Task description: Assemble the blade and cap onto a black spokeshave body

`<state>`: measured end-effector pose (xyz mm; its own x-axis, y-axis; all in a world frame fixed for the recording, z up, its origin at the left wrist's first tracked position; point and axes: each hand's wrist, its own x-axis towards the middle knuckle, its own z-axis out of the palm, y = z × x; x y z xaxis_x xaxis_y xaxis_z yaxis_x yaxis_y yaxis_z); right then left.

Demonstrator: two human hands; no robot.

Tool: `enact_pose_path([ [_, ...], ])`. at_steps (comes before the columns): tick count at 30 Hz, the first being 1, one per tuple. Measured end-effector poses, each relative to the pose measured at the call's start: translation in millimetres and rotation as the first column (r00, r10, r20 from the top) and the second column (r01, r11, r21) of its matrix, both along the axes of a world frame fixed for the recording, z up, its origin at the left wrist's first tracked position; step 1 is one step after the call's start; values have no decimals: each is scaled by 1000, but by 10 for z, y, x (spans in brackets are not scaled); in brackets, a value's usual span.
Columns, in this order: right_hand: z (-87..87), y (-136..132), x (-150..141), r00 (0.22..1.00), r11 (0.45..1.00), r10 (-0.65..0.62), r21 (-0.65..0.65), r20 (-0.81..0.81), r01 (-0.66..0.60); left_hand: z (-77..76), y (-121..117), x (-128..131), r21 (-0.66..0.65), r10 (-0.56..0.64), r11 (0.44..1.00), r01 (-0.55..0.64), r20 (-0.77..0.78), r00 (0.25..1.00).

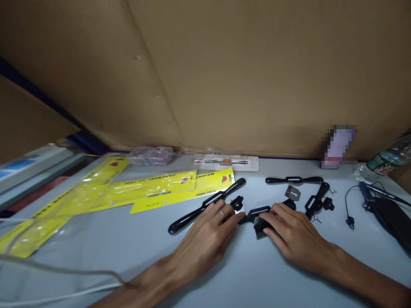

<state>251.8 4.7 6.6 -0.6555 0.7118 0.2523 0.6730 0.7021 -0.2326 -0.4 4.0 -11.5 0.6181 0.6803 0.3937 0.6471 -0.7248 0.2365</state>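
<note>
Between my hands lies a black spokeshave body (259, 211) with a slotted middle. My left hand (213, 226), wearing a ring, has its fingers closed together at this body's left end; the fingertips are partly hidden. My right hand (293, 231) bends over the other end, its thumb and fingers on a dark square-edged block (259, 231). Another spokeshave body (186, 219) lies slanted beside my left hand, next to a small black cap piece (237, 202). Beyond my right hand are a slotted blade (292, 193) and a third spokeshave body (316, 200).
Yellow spokeshave packaging cards (180, 194) cover the left side. Along the back are a packaged spokeshave (226, 162), clear boxes (150, 155), another black body (293, 180) and a blurred upright phone-like object (337, 147). A bottle (382, 164) and black pouch (390, 218) sit right.
</note>
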Motion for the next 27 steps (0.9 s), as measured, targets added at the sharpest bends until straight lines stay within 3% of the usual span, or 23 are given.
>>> enact_pose_path([
  [3, 29, -1, 13, 991, 997, -26, -73, -129, 17, -12, 4, -9, -9, 1, 1000, -1, 4, 1000],
  [5, 63, -14, 42, 973, 977, -62, -211, -223, 14, -13, 8, -13, -14, 2, 1000, -2, 2, 1000],
  [7, 103, -37, 78, 967, 918, -113, -397, -226, 15, -4, 12, -14, -15, 4, 1000, -5, -3, 1000],
  [9, 145, -59, 114, 980, 867, -112, -498, -163, 17, 11, 15, -14, -16, 8, 1000, -8, -9, 1000],
  [15, 221, -15, 131, 992, 980, -90, -184, -85, 73, 10, 24, -15, -2, 9, 1000, -9, -5, 1000],
  [21, 194, 30, 11, 989, 975, -91, -193, 117, 113, -22, 26, -18, -21, 17, 1000, -18, -18, 1000],
  [27, 180, 37, 5, 991, 974, -120, -184, 61, 129, -7, 45, -8, -36, 16, 999, -18, -51, 999],
])
